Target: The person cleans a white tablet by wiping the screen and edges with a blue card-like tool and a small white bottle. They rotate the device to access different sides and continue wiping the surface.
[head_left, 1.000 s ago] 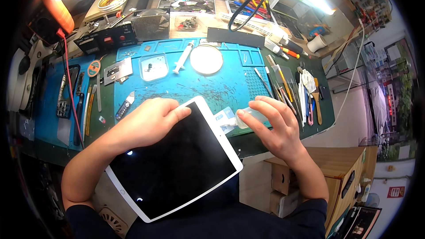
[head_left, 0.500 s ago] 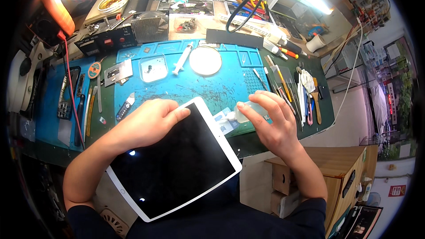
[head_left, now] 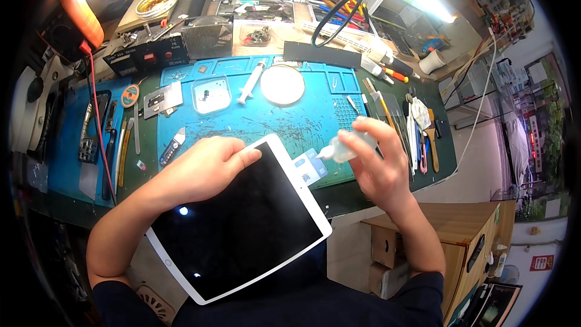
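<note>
A white-framed tablet (head_left: 242,224) with a dark screen is tilted in front of me, its lower part over my lap. My left hand (head_left: 209,166) is closed on its upper left edge, the thumb lying on the front. A blue and white card (head_left: 309,168) sticks out from the tablet's right edge; whether it is wedged into the seam I cannot tell. Just right of the card, my right hand (head_left: 384,163) grips a small translucent squeeze bottle (head_left: 345,147). Its narrow nozzle points left toward the card, apart from the tablet's edge.
Beyond the tablet lies a blue work mat (head_left: 242,127) with a syringe (head_left: 252,83), a round white disc (head_left: 282,85), a clear tray (head_left: 210,95) and a utility knife (head_left: 173,146). Brushes and tools (head_left: 417,124) line the right side. A wooden cabinet (head_left: 451,224) stands by my right arm.
My right hand has drawn the bottle away to the right from the tablet's edge, and more of the card shows. The left hand and tablet have hardly moved.
</note>
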Demonstrator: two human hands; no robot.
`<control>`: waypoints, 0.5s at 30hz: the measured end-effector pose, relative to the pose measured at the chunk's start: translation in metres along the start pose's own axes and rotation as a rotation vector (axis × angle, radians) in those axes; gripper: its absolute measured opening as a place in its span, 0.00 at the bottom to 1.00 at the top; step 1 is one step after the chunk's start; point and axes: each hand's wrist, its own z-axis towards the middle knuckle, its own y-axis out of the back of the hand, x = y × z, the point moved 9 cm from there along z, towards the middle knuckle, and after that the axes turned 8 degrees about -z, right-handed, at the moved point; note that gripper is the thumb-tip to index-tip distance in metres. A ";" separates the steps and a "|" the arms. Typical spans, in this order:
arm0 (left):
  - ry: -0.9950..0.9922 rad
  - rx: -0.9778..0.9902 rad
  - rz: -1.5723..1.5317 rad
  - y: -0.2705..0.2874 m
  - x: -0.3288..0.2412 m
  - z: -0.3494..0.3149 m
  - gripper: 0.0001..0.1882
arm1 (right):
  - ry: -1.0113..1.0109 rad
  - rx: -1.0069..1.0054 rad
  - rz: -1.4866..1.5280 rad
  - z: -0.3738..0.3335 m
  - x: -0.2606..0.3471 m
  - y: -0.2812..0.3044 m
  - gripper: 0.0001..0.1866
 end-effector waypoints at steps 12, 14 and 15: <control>0.019 -0.007 -0.011 -0.001 -0.001 -0.002 0.27 | -0.658 0.055 0.435 0.005 -0.057 -0.070 0.24; 0.029 -0.007 -0.024 -0.001 -0.001 -0.004 0.27 | -0.651 -0.065 0.381 0.000 -0.051 -0.048 0.23; 0.030 -0.007 -0.028 -0.001 0.001 -0.004 0.27 | -0.682 -0.064 0.394 -0.011 -0.051 -0.044 0.25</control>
